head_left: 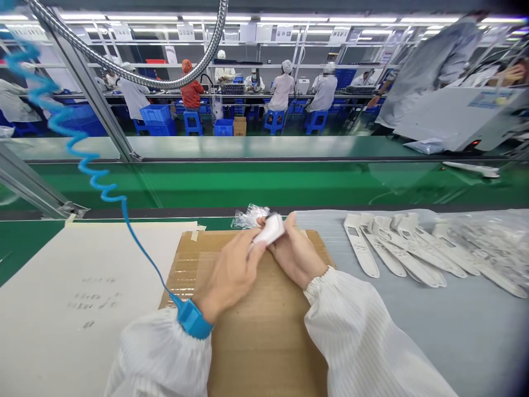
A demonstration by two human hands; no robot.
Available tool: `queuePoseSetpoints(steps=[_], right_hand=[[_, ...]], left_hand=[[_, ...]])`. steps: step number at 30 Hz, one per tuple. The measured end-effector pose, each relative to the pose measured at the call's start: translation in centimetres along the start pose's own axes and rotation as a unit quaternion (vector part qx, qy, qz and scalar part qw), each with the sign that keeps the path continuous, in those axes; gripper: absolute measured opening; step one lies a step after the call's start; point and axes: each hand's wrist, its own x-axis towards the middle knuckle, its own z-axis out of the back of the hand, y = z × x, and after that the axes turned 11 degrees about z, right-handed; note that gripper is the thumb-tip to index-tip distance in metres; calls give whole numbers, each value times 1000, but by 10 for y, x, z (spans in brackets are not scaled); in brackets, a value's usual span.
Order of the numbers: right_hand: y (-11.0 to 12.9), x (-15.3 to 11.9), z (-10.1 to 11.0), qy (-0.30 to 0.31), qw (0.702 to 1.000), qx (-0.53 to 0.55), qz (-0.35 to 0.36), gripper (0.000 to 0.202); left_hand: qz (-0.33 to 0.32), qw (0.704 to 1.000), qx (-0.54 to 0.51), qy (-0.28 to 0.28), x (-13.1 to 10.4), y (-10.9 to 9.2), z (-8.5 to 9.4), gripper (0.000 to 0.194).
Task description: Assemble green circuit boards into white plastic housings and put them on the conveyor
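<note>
Between my hands, above the cardboard sheet (273,342), is a white plastic piece (270,230) with a rounded end and a dark spot at its top; it is blurred. My left hand (231,270), with a blue wrist strap (194,320), grips its lower end between thumb and fingers. From the other side my right hand (295,253) holds it, thumb raised and fingers partly hidden behind it. Just beyond the piece lies crumpled clear plastic wrap (250,216).
Several long white plastic shells (397,248) with windows lie at right, beside clear plastic bags (491,237). A blue coiled cord (97,173) runs to my wrist strap. White paper (95,309) covers the left. Beyond the green belt (264,184), people sit at another line.
</note>
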Motion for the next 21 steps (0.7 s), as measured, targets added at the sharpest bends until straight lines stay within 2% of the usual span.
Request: queuePoseSetpoints(steps=[2, 4, 6, 8, 9, 11, 13, 15, 17, 21], right_hand=[[3, -3, -7, -66, 993, 77, -58, 49], [6, -6, -12, -102, 984, 116, -85, 53], [8, -6, -13, -116, 981, 126, -88, 58], [9, -4, -13, -99, 983, 121, -98, 59], [8, -3, -13, -80, 985, 116, -100, 56], [5, -3, -13, -19, 990, 105, -90, 45], [0, -6, -15, 54, 992, 92, -70, 32], [-6, -12, -19, 100, 989, 82, -65, 26], [-13, -18, -24, 94, 990, 76, -67, 24], [-21, -23, -29, 43, 995, 64, -63, 26]], left_hand=[[11, 992, 115, 39, -7, -10, -6, 40], [28, 971, 225, 78, -12, -19, -9, 45], [28, 951, 297, 83, -14, -22, -7, 49], [42, 940, 335, 59, -11, -20, -1, 51], [59, 939, 337, 38, -9, -16, 2, 50], [76, 950, 301, -41, -5, -8, 8, 45], [38, 964, 227, -133, -2, -2, 10, 42], [-22, 969, 164, -182, -3, -1, 7, 48], [-57, 969, 146, -189, -5, -6, 2, 41], [-81, 961, 164, -207, -5, -14, -7, 32]])
